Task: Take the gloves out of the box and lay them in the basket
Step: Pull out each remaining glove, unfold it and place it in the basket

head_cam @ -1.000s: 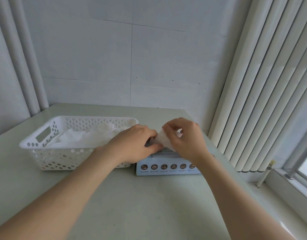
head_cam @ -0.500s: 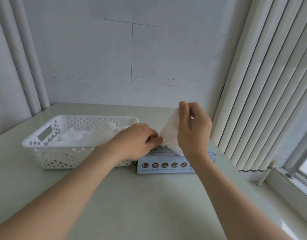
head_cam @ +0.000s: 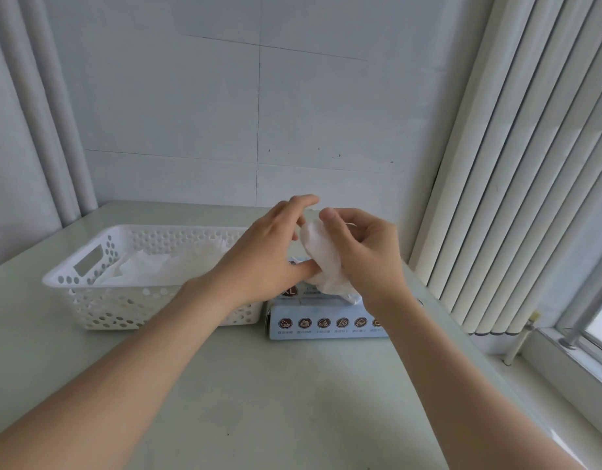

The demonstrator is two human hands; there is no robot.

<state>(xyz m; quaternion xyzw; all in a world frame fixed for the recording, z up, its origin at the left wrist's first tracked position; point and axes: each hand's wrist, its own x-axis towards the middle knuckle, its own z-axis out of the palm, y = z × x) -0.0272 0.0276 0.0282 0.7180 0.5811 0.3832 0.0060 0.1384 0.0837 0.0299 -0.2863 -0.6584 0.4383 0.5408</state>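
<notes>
A thin white glove [head_cam: 321, 257] hangs above the light-blue glove box [head_cam: 326, 322], pinched at its top by my right hand [head_cam: 367, 256]. Its lower end still bunches at the box's top opening. My left hand [head_cam: 269, 256] is raised beside the glove with fingers spread and fairly straight, its fingertips touching the glove's left side. The white perforated basket [head_cam: 99, 300] stands directly left of the box and holds several crumpled white gloves [head_cam: 150, 268].
Box and basket sit on a pale green table [head_cam: 258, 401] set in a corner of grey walls. Vertical blinds [head_cam: 530, 164] hang close on the right, with a window sill below them. Two pipes run up the left wall.
My right hand has drawn the glove up out of the box. My left hand left the box top, rose and spread its fingers against the glove.
</notes>
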